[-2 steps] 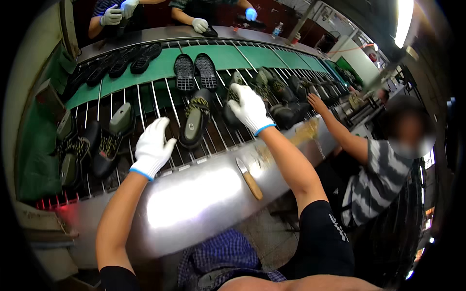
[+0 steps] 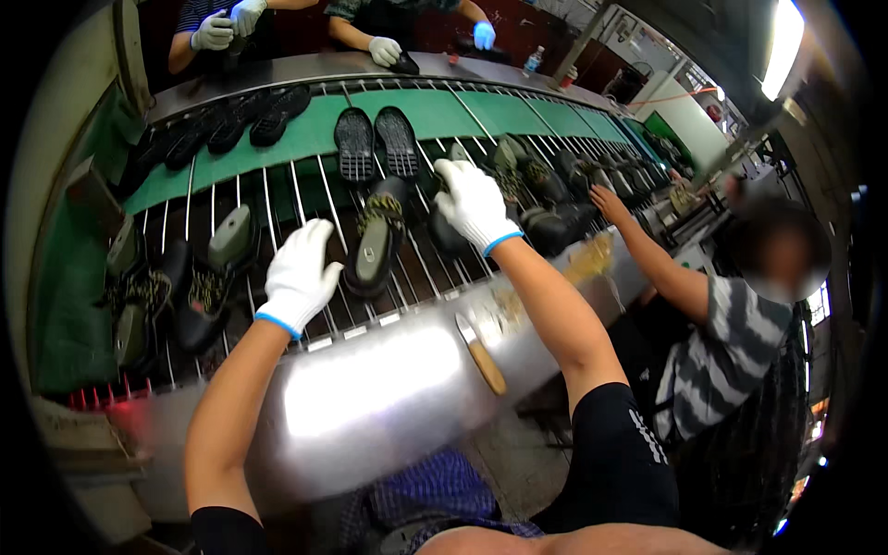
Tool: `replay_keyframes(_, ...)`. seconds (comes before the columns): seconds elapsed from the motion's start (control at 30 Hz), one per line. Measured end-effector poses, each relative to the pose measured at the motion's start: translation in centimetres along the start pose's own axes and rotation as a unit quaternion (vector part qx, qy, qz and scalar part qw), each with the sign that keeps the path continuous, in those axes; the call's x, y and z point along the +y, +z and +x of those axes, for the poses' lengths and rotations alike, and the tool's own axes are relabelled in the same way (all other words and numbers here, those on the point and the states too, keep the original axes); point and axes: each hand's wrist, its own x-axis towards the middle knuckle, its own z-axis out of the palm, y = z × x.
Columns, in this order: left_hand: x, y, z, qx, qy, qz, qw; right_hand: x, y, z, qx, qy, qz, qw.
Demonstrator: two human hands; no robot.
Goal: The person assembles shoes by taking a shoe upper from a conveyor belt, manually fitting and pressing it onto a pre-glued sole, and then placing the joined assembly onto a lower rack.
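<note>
Both my hands wear white knit gloves with blue cuffs. My left hand (image 2: 303,276) is over the metal rods of the rack, open, with its thumb apart from the fingers. Just right of it lies a black shoe (image 2: 375,242) with yellow-flecked laces and a grey-green insert, its toe toward me. My right hand (image 2: 474,205) is on that shoe's other side, thumb and fingers apart. It covers the middle of another dark shoe (image 2: 446,235); whether it touches that shoe is hidden. Two black soles (image 2: 376,143) stand beyond the laced shoe, tread showing.
A wooden-handled knife (image 2: 483,359) lies on the metal ledge (image 2: 370,384) before me. More shoes (image 2: 222,268) sit at left, and several soles (image 2: 242,118) lie on the green strip. At right a co-worker's hand (image 2: 606,202) reaches to the rack; gloved co-workers work across it.
My left hand has shifted slightly right and away from me, nearer the laced shoe. My right hand has edged slightly left. The whole view has shifted a little.
</note>
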Motion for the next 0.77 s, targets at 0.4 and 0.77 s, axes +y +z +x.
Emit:
replay_keyframes(0.4, -20.5, 0.8, 9.6, -0.056, 0.004, 0.088, 0.995, -15.1, 20.7, 16.2, -0.209, -0.102, -0.134, 0.963)
replay_keyframes(0.77, -24.5, -17.1, 5.5, 0.093, -0.095, -0.224, 0.965, -25.1, 7.5, 18.2, -0.014, 0.309, 0.610, 0.730)
